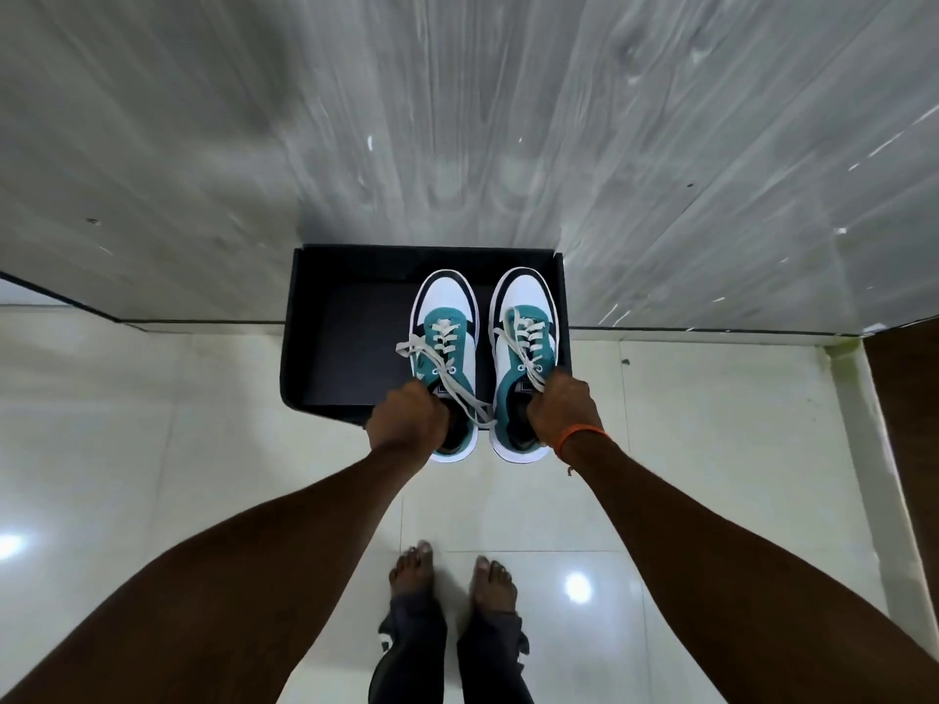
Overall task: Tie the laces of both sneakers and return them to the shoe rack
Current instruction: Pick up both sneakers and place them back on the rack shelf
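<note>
Two white, teal and navy sneakers point away from me, side by side over the right half of a black open box (330, 343). My left hand (406, 419) grips the left sneaker (444, 317) at its heel opening. My right hand (559, 406) grips the right sneaker (523, 317) the same way. The heels of both shoes stick out past the box's near edge. Cream laces hang loose across both tongues; on the left shoe a long lace end trails toward the right shoe. Whether the soles rest on the box floor is unclear.
The box stands against a grey wood-grain wall (457, 119) on a glossy pale tile floor (152, 424). My bare feet (452, 576) are below the shoes. A dark wooden edge (909, 398) runs down the far right.
</note>
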